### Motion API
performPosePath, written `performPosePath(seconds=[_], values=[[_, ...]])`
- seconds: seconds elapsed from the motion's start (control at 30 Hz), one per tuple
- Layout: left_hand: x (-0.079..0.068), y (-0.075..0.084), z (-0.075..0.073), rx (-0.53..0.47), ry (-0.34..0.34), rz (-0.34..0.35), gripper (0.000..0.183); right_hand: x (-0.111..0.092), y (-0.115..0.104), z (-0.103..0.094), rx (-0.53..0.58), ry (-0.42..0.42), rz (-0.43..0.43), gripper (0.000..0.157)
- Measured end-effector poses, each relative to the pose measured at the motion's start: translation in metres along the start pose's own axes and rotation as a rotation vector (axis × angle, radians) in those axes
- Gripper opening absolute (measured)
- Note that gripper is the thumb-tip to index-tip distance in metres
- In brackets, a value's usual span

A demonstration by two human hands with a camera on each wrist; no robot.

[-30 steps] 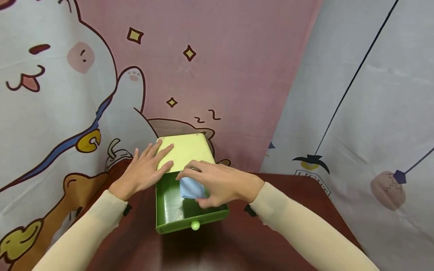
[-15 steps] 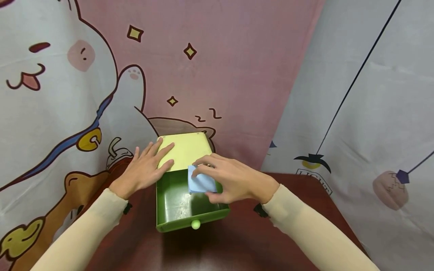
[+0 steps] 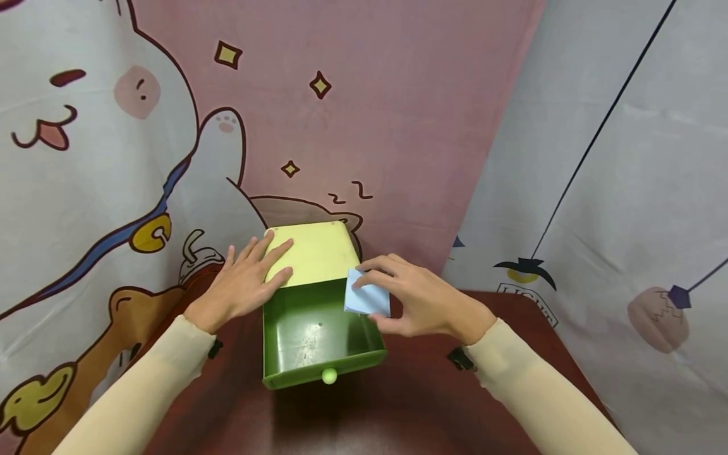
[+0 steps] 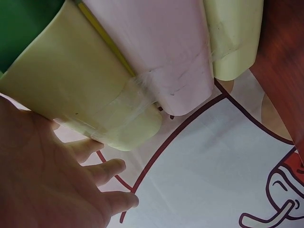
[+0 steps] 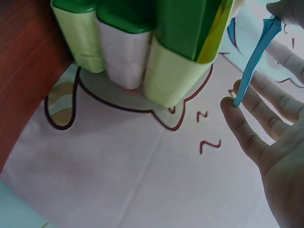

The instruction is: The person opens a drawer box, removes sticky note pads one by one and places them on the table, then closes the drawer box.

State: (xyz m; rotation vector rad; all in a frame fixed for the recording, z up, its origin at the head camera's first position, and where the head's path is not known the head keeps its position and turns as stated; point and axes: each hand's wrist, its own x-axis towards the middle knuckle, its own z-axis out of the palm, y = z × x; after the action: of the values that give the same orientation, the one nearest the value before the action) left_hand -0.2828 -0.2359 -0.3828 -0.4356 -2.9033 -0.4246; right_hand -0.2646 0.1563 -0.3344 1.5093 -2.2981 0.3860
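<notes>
In the head view, my left hand [image 3: 241,281] rests with fingers spread on the cream top of a small drawer cabinet [image 3: 315,249]. Its green top drawer [image 3: 307,341], with a round light-green knob [image 3: 329,376], is pulled out toward me, nothing visible inside. Over the drawer's right side, my right hand [image 3: 415,297] pinches a pad of light-blue sticky notes [image 3: 364,297] between thumb and fingertips. Seen edge-on in the right wrist view, the pad [image 5: 254,64] looks thin and slightly bent. The left wrist view shows my left fingers along the cabinet's cream casing [image 4: 90,80].
The cabinet stands on a dark red-brown table [image 3: 443,392] near a pink and white cartoon-printed cloth [image 3: 409,139]. Below the top tier sit a pink casing [image 5: 124,59] and a yellow-green one [image 5: 80,40], with clear tape across the cabinet's side.
My right hand has moved right with the sticky notes, from over the drawer's middle to its right edge, uncovering more of the drawer's inside. The left hand has stayed on the cabinet top.
</notes>
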Motion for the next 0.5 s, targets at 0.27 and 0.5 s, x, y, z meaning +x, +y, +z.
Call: performPosePath(seconds=[0.27, 0.5], values=[[-0.002, -0.001, 0.000, -0.009, 0.003, -0.004, 0.077, -0.025, 0.021, 0.007, 0.018, 0.033, 0.077, 0.047], [-0.002, 0.000, 0.002, -0.011, 0.013, -0.002, 0.077, -0.047, 0.043, 0.012, -0.018, 0.060, 0.158, 0.049]])
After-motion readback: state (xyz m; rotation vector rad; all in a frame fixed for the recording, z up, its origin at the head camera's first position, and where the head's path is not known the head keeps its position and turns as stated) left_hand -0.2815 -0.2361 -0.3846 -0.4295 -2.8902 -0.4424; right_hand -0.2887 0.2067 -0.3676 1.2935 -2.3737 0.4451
